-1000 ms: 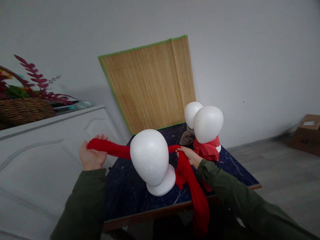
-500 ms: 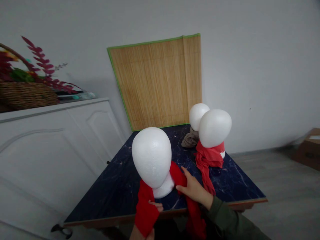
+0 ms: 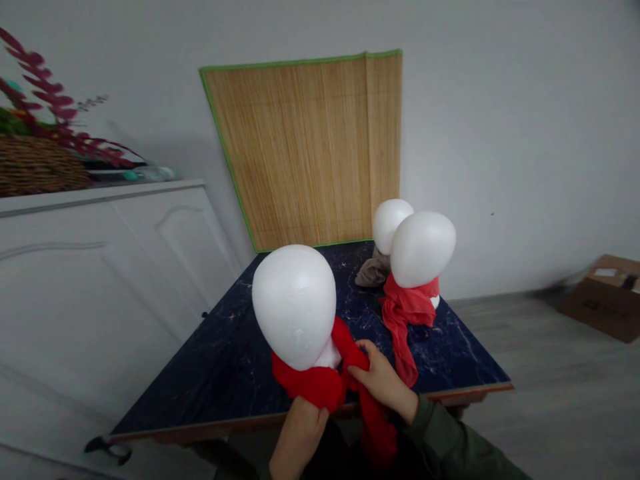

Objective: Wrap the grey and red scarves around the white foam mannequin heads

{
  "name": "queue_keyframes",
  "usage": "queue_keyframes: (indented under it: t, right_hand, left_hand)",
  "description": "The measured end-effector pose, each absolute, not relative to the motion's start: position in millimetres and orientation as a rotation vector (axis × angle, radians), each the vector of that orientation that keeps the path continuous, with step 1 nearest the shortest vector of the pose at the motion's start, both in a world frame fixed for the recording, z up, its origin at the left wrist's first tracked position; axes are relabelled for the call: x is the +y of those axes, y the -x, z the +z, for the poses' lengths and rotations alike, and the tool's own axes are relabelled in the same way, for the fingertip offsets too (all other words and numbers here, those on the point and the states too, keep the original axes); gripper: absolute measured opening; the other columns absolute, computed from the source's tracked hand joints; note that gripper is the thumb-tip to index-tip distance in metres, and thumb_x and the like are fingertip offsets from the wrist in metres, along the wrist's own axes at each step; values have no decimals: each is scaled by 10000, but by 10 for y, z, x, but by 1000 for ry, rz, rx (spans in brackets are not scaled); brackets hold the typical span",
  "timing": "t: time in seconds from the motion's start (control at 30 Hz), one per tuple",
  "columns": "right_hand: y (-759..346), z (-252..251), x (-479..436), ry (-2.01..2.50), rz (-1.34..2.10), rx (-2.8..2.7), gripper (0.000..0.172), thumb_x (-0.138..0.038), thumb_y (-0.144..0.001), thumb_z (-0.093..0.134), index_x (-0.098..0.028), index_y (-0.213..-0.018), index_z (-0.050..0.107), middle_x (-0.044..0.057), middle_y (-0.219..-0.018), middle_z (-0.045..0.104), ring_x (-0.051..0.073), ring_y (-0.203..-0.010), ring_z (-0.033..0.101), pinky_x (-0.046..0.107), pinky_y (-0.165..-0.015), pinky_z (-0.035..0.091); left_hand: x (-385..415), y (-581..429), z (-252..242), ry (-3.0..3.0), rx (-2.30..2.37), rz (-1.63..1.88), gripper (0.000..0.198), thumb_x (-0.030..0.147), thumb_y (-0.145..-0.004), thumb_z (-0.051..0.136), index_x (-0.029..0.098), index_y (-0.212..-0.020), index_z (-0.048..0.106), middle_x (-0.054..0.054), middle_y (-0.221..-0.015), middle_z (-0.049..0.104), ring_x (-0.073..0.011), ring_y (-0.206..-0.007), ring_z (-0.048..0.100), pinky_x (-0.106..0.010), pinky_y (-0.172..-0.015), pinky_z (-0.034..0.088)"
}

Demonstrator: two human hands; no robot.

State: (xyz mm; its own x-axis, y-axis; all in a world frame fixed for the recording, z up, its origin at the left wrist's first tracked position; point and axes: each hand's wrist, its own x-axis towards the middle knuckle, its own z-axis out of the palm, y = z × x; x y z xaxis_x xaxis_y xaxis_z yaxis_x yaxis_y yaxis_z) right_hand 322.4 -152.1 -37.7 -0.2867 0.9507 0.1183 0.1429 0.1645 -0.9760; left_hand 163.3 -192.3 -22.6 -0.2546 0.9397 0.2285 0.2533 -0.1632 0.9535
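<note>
A white foam head (image 3: pixel 294 303) stands near the front edge of the dark blue marbled table (image 3: pixel 220 373). A bright red scarf (image 3: pixel 315 387) passes behind its neck and across the front, with one end hanging over the table edge. My left hand (image 3: pixel 303 427) is closed on the scarf's front part, below the foam head. On the right of the neck, my right hand (image 3: pixel 377 377) pinches the other side of the same scarf, where the two parts meet.
Two more foam heads stand at the table's back right, one (image 3: pixel 423 249) with a coral scarf (image 3: pixel 411 305), the other (image 3: pixel 393 225) with a grey-brown cloth (image 3: pixel 374 269). A white cabinet (image 3: pixel 125 267) is at left. A cardboard box (image 3: pixel 603 300) lies on the floor at right.
My left hand has brought its part of the scarf up and right across the front of the neck. My right hand has closed on the other part. The view has shifted slightly.
</note>
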Motion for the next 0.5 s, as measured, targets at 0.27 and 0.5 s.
queue_keyframes:
  t: [0.27,0.5]
  right_hand:
    - [-3014,-282,-1701,644,1801,-1042,306,-316,-685,624,-222,-873,402,-17,-794,580,157,-736,575,295,-704,448]
    - [-3009,-240,-1874,498,1763,-1284,402,-296,-675,631,-216,-1019,441,28,-1041,558,195,-979,532,348,-880,397]
  left_hand:
    - [-2182,-1633,-274,-1773,1474,1063,373,153,-693,489,212,-1043,603,-72,-1104,597,-227,-1055,509,-396,-990,323]
    - [-2043,-1714,-234,-1658,1453,1184,381,144,-630,531,206,-996,620,-69,-1062,624,-237,-1045,520,-390,-988,318]
